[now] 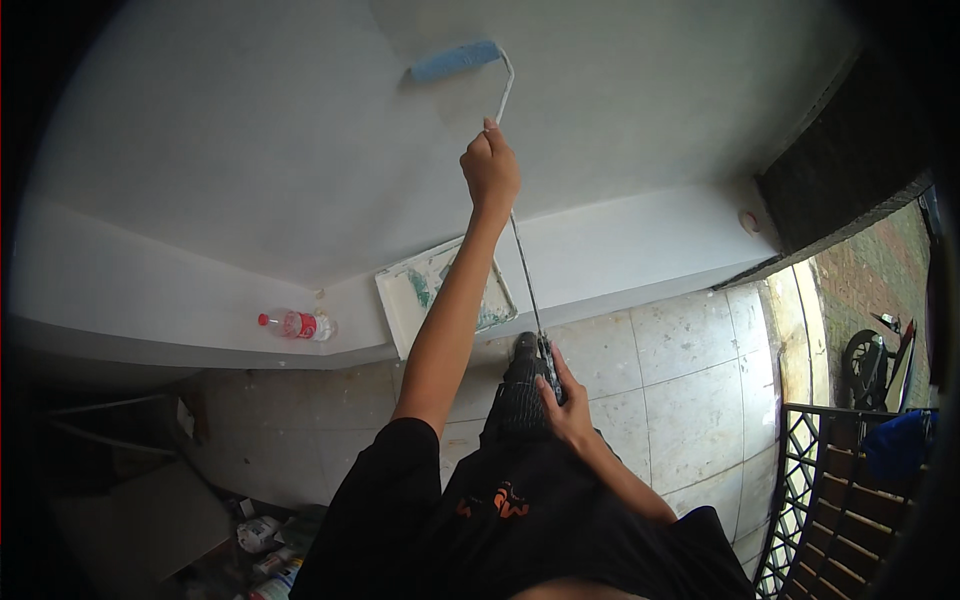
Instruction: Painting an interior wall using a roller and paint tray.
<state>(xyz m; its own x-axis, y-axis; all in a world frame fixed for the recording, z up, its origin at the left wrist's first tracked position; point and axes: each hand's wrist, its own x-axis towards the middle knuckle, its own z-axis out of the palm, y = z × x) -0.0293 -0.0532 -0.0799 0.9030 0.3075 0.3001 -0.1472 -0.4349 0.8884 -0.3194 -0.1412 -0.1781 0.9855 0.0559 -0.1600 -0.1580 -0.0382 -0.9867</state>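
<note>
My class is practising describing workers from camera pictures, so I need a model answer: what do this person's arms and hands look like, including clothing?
The left hand and right hand are ungloved, with ordinary bare fingers, and both forearms are uncovered. Short, loose black sleeves cover the arms above, belonging to a black top with an orange print.
</note>
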